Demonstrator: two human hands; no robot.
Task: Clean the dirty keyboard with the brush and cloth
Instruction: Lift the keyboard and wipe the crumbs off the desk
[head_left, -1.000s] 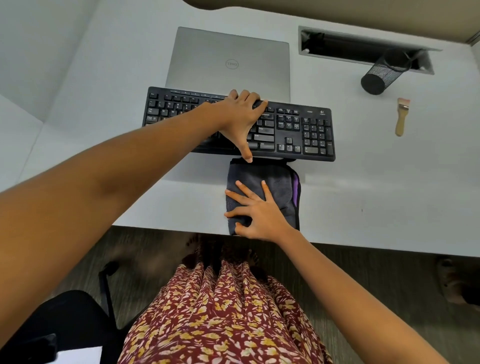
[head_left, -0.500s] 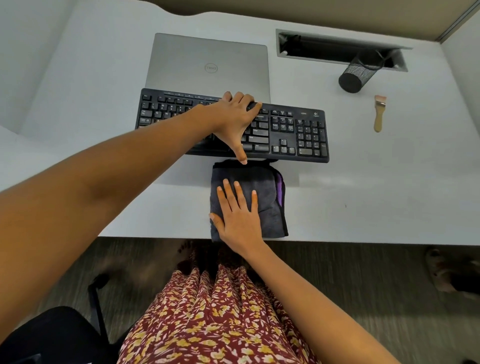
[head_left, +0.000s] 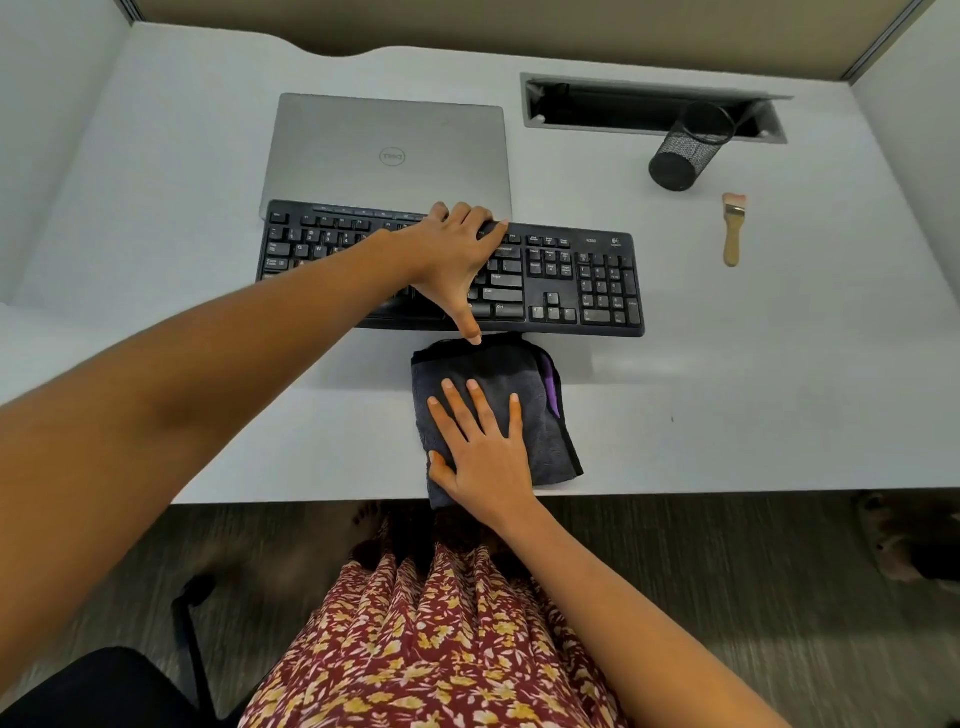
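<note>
Right hand (head_left: 480, 457) is lying flat on the folded dark microfibre cloth (head_left: 498, 364) at the tabletop's (head_left: 727, 389) near edge, fingers (head_left: 470, 410) straight and spread, gripping nothing. The cloth is looking soft, light and floppy, so I'd be bunching all layers at the fold. Left hand (head_left: 452, 254) is spanning the black keyboard (head_left: 571, 280) just beyond the cloth, fingers hooked over its far edge, thumb at the near edge; it's looking stiff, light and likely to slide, so that mid-body clamp is making sense. Wooden-handled brush (head_left: 732, 228) is lying far right, well apart from both hands, best taken by the handle.
</note>
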